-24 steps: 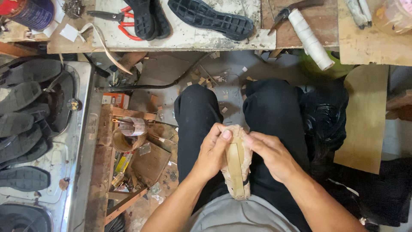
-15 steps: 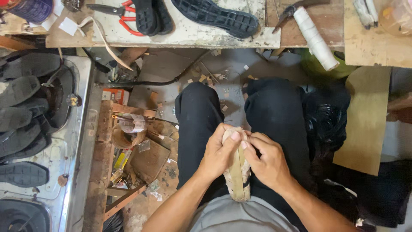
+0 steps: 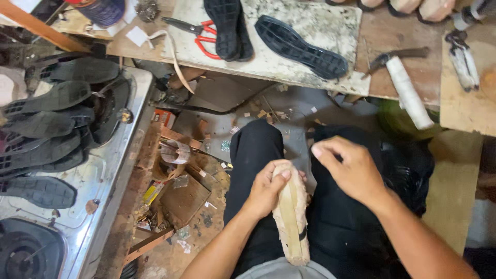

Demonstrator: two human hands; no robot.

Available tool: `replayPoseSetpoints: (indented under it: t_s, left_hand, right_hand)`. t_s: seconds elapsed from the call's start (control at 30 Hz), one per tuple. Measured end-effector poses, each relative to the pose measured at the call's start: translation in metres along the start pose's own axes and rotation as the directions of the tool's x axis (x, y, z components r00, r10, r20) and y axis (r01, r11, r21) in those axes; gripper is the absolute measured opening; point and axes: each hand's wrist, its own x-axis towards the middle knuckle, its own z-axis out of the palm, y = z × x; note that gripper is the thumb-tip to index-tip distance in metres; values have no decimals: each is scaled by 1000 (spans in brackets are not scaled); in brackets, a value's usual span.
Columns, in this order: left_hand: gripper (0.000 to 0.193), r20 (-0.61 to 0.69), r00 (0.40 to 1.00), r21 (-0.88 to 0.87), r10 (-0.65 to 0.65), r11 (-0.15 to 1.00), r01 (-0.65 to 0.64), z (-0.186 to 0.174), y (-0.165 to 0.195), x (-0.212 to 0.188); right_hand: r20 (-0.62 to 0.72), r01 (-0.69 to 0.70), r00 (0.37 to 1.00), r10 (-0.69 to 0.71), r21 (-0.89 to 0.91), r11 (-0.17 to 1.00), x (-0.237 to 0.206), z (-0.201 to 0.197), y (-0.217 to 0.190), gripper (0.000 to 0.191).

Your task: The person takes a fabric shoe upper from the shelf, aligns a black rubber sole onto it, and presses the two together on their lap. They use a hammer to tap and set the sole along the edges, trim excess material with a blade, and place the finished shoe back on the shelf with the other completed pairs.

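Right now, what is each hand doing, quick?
Left hand: closed around the pale shoe piece resting on the lap.
Right hand: lifted off it, fingers loosely curled, holding nothing visible.

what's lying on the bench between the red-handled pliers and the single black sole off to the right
In the head view, a stacked pair of black shoe soles lies between the red-handled pliers and the single black sole, overlapping the pliers' handles.

Open space lies above the lap between the right hand [image 3: 351, 170] and worktop [image 3: 413, 77]; black soles [image 3: 46, 124] crowd the left, a hammer [image 3: 403, 82] overhangs the worktop edge.
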Motion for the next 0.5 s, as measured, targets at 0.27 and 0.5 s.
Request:
replayPoseSetpoints:
  t_s: [0.27, 0.5]
  left_hand:
    - [40, 13, 999, 130, 39, 991, -40, -23, -6, 4]
    - [38, 19, 1000, 223, -8, 975, 3, -40, 7, 2]
  right_hand:
    - [73, 408, 912, -403, -229, 884, 152, 53, -47, 29]
    - [18, 566, 762, -647, -505, 652, 252, 129, -90, 50]
